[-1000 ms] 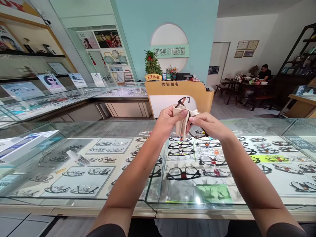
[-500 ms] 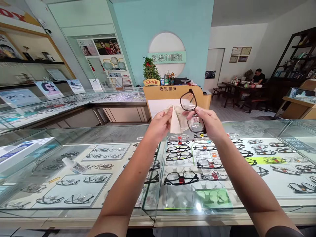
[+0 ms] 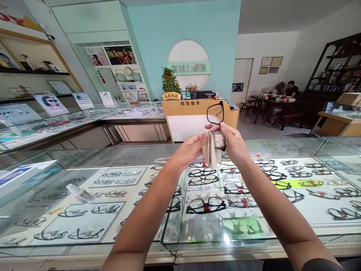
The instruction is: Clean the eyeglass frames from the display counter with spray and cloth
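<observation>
Both my hands are raised above a glass display counter [image 3: 293, 145]. My right hand [image 3: 232, 142] grips a pair of black-framed glasses [image 3: 216, 114] turned on end, one lens sticking up above my fingers. My left hand [image 3: 191, 147] pinches a beige cleaning cloth [image 3: 210, 151] against the lower lens, which the cloth mostly hides. The two hands nearly touch at the cloth.
Under the glass lie several rows of glasses frames [image 3: 207, 203] on trays. A small spray bottle [image 3: 80, 194] lies on the counter at the left. A wooden cashier desk [image 3: 194, 116] stands behind. A person [image 3: 290, 89] sits at a table at the far right.
The glasses have come out of the cloth and been turned on end, one lens now showing on top. My left hand has brought the cloth onto the lower lens.
</observation>
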A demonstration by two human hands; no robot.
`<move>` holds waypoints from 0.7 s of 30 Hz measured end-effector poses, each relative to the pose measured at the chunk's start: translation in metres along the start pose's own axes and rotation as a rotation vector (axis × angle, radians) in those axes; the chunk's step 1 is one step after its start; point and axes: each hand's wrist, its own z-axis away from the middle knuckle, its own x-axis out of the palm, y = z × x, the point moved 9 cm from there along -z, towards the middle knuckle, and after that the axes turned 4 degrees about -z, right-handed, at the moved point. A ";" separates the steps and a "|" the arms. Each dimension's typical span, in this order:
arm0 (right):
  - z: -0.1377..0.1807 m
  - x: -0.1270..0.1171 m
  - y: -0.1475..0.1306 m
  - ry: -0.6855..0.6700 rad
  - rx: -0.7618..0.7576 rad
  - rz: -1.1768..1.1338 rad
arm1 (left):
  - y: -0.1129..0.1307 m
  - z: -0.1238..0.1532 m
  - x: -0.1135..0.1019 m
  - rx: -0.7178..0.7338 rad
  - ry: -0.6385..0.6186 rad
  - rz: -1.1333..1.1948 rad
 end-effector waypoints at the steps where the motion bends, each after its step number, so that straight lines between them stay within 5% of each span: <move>1: 0.000 0.002 0.002 -0.011 0.017 -0.033 | 0.001 0.000 0.000 0.011 0.011 0.018; 21: 0.003 0.000 0.001 0.059 0.055 -0.105 | -0.010 -0.004 0.015 -0.011 0.060 -0.004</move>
